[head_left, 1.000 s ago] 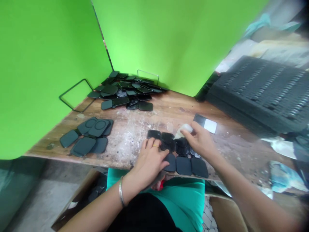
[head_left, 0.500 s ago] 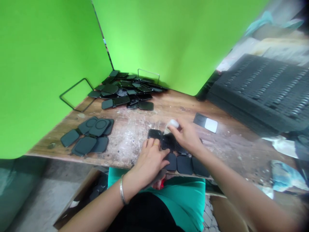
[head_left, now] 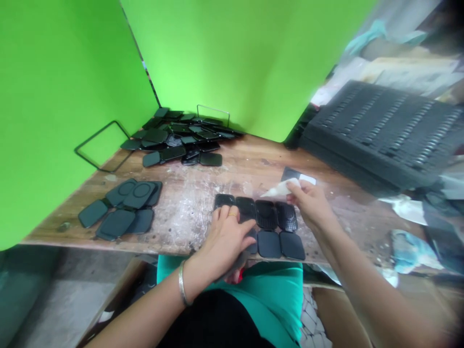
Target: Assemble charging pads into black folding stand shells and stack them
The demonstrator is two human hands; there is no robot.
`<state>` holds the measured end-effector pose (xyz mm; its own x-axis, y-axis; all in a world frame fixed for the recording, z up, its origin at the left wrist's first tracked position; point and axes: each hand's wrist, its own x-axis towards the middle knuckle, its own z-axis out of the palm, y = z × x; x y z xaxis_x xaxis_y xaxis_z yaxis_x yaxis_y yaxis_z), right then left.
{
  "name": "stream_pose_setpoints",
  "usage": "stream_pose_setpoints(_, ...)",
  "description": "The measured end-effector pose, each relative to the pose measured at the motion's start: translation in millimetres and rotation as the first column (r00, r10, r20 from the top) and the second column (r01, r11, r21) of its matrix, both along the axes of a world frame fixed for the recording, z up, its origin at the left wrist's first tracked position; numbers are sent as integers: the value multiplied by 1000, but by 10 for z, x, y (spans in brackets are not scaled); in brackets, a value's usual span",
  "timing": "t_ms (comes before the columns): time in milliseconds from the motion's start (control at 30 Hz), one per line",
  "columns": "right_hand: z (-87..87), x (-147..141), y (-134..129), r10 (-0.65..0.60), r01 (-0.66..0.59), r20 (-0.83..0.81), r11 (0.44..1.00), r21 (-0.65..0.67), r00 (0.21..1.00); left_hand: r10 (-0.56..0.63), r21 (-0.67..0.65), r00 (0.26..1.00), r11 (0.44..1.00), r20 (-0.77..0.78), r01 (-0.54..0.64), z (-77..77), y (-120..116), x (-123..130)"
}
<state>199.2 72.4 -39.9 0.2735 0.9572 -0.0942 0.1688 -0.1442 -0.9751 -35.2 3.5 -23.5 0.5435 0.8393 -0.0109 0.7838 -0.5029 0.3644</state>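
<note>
A row of several black hinged plates lies near the front edge of the wooden table, their ribbed black halves (head_left: 266, 214) behind and smooth dark pads (head_left: 269, 244) in front. My left hand (head_left: 228, 237) rests over the plates at the row's left end, fingers apart, covering part of them. Above and to the right of the row, my right hand (head_left: 306, 198) grips a white squeeze bottle (head_left: 281, 188), its pointed nozzle tilted down to the left, apart from the plates. Just behind that hand lies a flat grey and white piece (head_left: 293, 175), partly hidden.
Dark folded plates (head_left: 116, 223) lie at the left, and a large pile of them (head_left: 155, 135) is at the back. Thin wire frames (head_left: 114, 122) stand by green panels. A big black slotted block (head_left: 377, 130) sits at the right.
My right hand has moved right with the bottle, whose nozzle has lifted off the row, uncovering more plates. My left hand stays on the row. The view has shifted slightly.
</note>
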Motion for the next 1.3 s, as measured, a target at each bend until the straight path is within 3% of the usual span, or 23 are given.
stream_pose_setpoints(233,8,113,-115,-17,13,159,1000,25,987,-84,41,996,996,-17,84,-67,-44,305)
stream_pose_setpoints(467,-38,58,-69,19,-46,286,995,88,958,-91,52,994,994,-60,94,-86,-1,360)
stream_pose_setpoints(600,60,73,-135,20,-102,472,983,150,881,-84,48,993,995,-83,88,-70,-5,375)
stream_pose_setpoints(767,213,129,-296,74,-201,632,971,131,771,-82,30,992,996,-93,85,-39,-7,380)
stream_pose_setpoints(967,225,-34,-355,201,-304,578,949,86,791,-86,22,992,996,-91,88,-43,-9,375)
stream_pose_setpoints(1133,188,-231,-220,193,-317,583,941,118,789,-89,47,992,994,-93,94,-72,-10,372)
stream_pose_setpoints(1300,176,-222,-58,127,-267,631,955,132,765,-86,49,992,995,-94,91,-82,-10,375)
